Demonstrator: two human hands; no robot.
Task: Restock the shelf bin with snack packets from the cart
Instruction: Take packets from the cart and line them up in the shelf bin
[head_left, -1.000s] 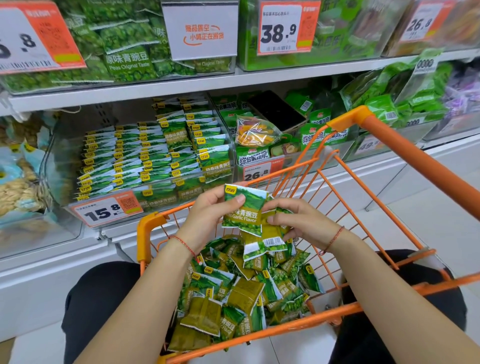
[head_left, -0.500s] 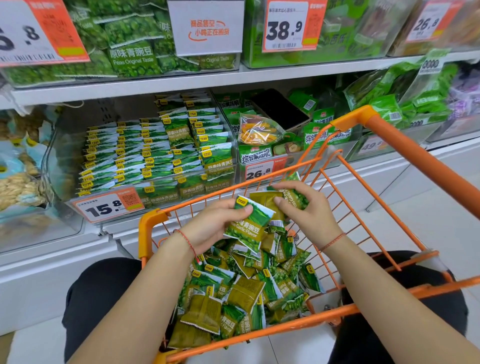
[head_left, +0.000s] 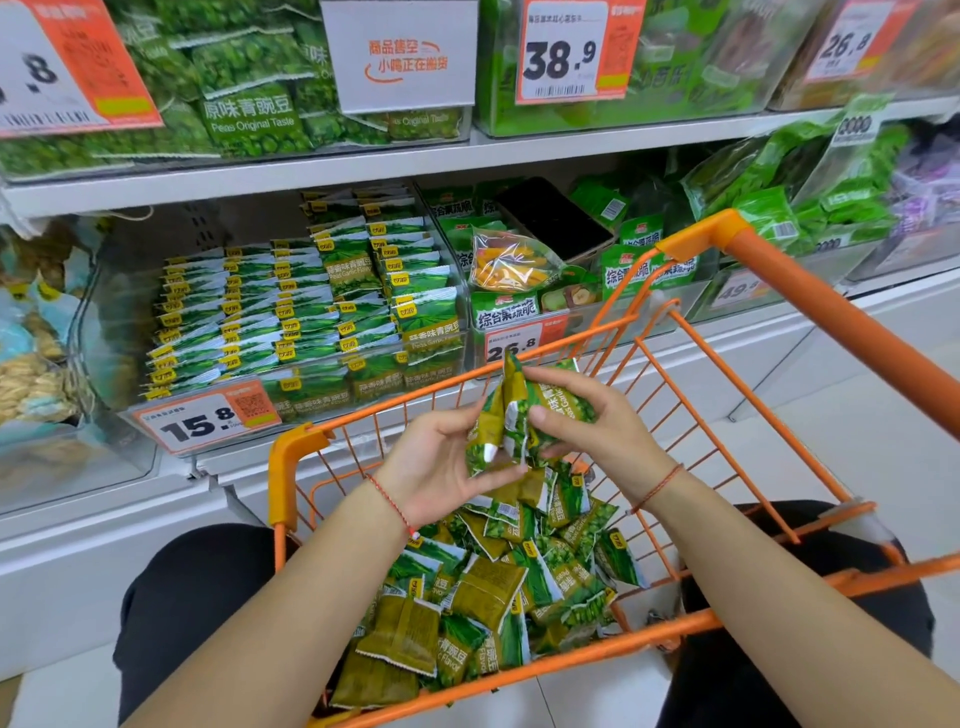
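Note:
Both hands hold a small bunch of green pea snack packets (head_left: 511, 415) upright above the orange cart (head_left: 769, 291). My left hand (head_left: 441, 462) cups the bunch from the left, thumb under it. My right hand (head_left: 587, 421) grips it from the right, thumb on the front packet. Below them, several more green packets (head_left: 498, 587) lie loose in the cart's basket. The clear shelf bin (head_left: 130, 395) with the 15.8 price tag (head_left: 208, 415) holds rows of the same packets (head_left: 311, 312), standing on edge.
Right of that bin stands another clear bin (head_left: 587, 317) tagged 26.8 with mixed-vegetable crisp bags and a black phone (head_left: 556, 218) on top. An upper shelf (head_left: 363, 161) carries larger pea bags. My knees flank the cart, with white floor beneath.
Both hands have risen from the cart's pile and pressed the packets together into an upright bunch; a second ago the packets lay flat and fanned between them.

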